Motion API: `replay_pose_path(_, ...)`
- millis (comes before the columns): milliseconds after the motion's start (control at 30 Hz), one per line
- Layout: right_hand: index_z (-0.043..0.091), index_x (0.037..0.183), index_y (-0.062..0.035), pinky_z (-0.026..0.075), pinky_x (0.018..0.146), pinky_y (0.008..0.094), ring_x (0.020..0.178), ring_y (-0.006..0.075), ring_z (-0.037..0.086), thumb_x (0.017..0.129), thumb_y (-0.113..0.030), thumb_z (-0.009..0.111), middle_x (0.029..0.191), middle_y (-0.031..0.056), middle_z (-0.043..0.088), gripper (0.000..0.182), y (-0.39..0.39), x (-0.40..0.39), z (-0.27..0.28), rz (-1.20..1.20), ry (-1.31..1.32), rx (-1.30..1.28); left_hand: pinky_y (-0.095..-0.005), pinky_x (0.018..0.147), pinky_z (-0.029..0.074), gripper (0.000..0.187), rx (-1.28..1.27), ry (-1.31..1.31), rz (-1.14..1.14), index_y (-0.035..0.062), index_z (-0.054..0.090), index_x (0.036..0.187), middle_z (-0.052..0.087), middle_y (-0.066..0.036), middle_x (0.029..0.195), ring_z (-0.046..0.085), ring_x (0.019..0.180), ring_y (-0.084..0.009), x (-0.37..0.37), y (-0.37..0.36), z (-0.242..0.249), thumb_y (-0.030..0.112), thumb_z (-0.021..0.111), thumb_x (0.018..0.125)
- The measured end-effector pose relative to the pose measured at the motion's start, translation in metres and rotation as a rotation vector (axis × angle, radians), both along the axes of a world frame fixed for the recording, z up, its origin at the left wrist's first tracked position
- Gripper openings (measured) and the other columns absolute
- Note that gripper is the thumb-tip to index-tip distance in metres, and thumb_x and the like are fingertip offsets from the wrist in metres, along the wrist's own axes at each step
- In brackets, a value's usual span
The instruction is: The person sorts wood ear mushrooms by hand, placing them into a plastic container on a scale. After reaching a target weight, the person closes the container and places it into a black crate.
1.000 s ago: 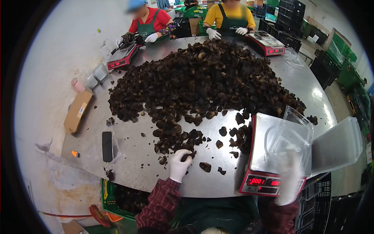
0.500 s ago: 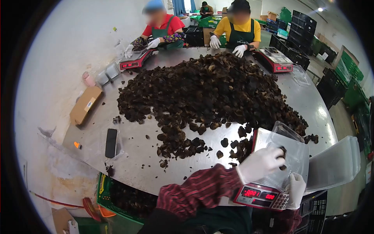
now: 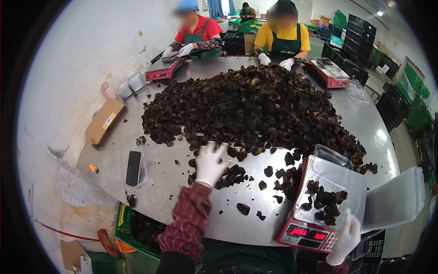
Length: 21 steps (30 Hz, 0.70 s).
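My left hand (image 3: pixel 210 164), in a white glove, reaches over the near edge of the pile of dried wood ear mushrooms (image 3: pixel 242 105). Its fingers are spread and hold nothing. My right hand (image 3: pixel 347 237), also gloved, is at the near right corner of the digital scale (image 3: pixel 306 233), fingers bent and close together. On that scale sits a clear plastic tray (image 3: pixel 305 213) with several dark mushroom pieces (image 3: pixel 326 203) inside. Red digits on its display read about 0.066. Loose pieces (image 3: pixel 243 208) lie on the metal table (image 3: pixel 228 228) between my hands.
Nested clear trays (image 3: pixel 392 201) stand right of the scale. A phone (image 3: pixel 133 168) and cardboard box (image 3: pixel 104 122) lie left. Across the table, two gloved people work near two more scales (image 3: pixel 163 71) (image 3: pixel 329 75). A green crate (image 3: pixel 121 228) sits below the near left edge.
My left hand has gone from the tray to the pile, leaving mushroom pieces in the tray. My right hand has shifted down off the tray's edge. The scale's reading has risen.
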State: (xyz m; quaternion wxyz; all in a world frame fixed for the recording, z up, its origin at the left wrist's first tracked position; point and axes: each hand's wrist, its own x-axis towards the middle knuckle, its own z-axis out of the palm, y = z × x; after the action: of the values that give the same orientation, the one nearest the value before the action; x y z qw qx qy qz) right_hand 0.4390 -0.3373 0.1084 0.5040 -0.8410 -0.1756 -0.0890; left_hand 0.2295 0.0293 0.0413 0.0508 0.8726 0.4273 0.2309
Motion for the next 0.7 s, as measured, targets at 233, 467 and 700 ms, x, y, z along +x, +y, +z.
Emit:
replay_pose_path(233,0.064,0.088,-0.0066,0.048,0.052,0.0373,0.055,0.0256,0.059,0.084,-0.017,0.070,0.061,0.0087,0.054,0.013,0.083,-0.079,-0.057,0.743,-0.319,-0.250,-0.0381,0.092,0.048,0.042,-0.330,-0.115,-0.150,0.0105,0.067,0.113,0.063,-0.013,0.112,0.060,0.104,-0.0315,-0.036,0.076,-0.067,0.013,0.074,0.071)
replay_pose_path(467,0.060,0.094,-0.0030,0.047,0.051,0.0406,0.056,0.0288,0.060,0.084,-0.023,0.068,0.065,0.0119,0.058,0.024,0.148,-0.116,-0.130,0.909,-0.470,-0.457,-0.0376,0.083,0.048,0.026,-0.003,-0.165,-0.472,0.0077,0.066,0.102,0.062,-0.010,0.099,0.057,0.094,-0.0291,-0.006,-0.056,-0.031,0.004,0.059,0.076)
replay_pose_path(700,0.053,0.077,-0.0064,0.046,0.048,0.0421,0.052,0.0311,0.058,0.080,-0.023,0.069,0.060,0.0131,0.055,0.023,0.126,-0.112,-0.146,0.721,-0.393,-0.637,-0.0384,0.086,0.048,0.036,0.075,-0.001,-0.428,0.0153,0.066,0.113,0.055,-0.009,0.129,0.052,0.106,-0.0305,-0.032,-0.136,-0.055,0.008,0.062,0.078)
